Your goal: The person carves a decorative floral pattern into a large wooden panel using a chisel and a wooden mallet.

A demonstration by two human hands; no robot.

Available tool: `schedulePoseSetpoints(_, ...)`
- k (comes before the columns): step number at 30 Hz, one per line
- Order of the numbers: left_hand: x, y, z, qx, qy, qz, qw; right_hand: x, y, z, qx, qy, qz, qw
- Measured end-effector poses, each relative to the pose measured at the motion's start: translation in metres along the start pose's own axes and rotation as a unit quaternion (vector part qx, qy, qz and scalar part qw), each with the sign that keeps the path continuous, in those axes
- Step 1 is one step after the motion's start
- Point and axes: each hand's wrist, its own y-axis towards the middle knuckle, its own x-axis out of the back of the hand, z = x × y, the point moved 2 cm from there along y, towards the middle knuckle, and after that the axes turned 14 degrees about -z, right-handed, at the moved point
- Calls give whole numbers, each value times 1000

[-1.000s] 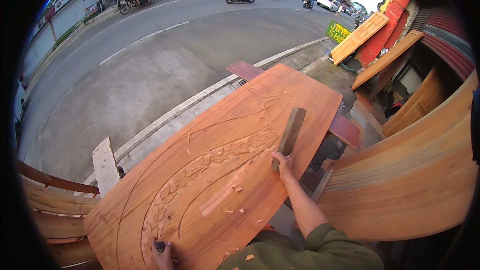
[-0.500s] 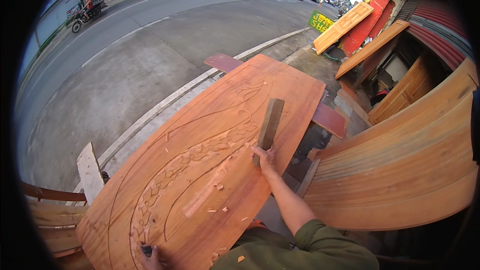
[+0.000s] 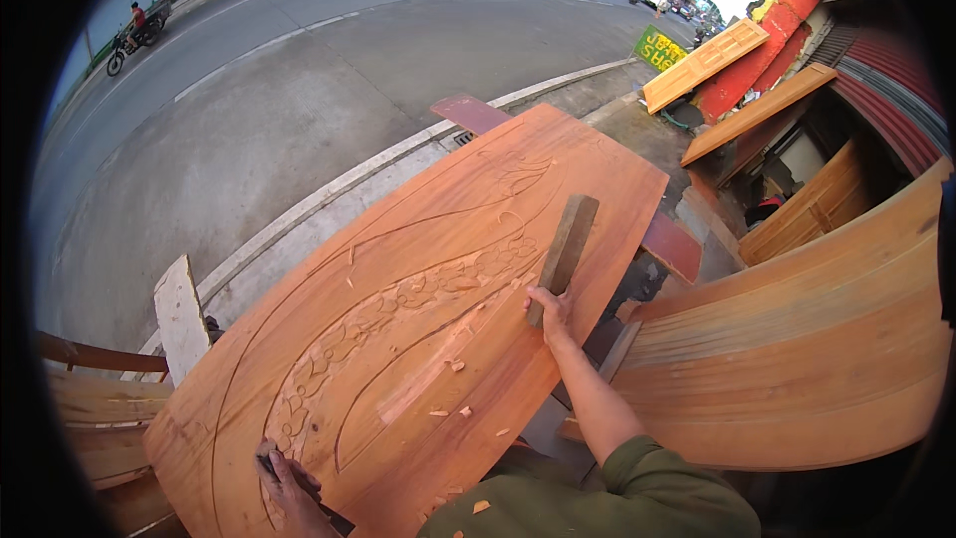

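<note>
A large reddish wooden panel (image 3: 438,239) with carved curved lines and a floral band lies tilted in front of me. My right hand (image 3: 551,307) grips the lower end of a flat wooden mallet stick (image 3: 568,242), held raised over the panel's right side. My left hand (image 3: 289,483) is at the panel's near left end, closed on a dark chisel (image 3: 267,456) whose tip rests on the carving. Several wood chips (image 3: 450,399) lie scattered on the panel.
A second curved wooden panel (image 3: 817,359) leans at my right. A white plank (image 3: 182,319) and wooden slats (image 3: 90,408) stand at the left. Beyond the panel runs a kerb and a road with motorbikes (image 3: 129,35). Doors and boards lean at the shop front (image 3: 757,70).
The mallet stick in my right hand has shifted slightly over the panel while my head view moved. The left hand stays on the chisel at the panel's near end.
</note>
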Motion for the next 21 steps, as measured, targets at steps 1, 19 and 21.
schedulePoseSetpoints(1,-2,4,5,-3,-50,-16,999,-3,0,2,-11,-14,3,1000)
schedulePoseSetpoints(19,-87,93,21,16,-235,40,971,-80,-183,27,-44,-184,357,915)
schedulePoseSetpoints(21,-96,93,29,19,-228,42,973,-100,-192,35,-58,-189,379,904)
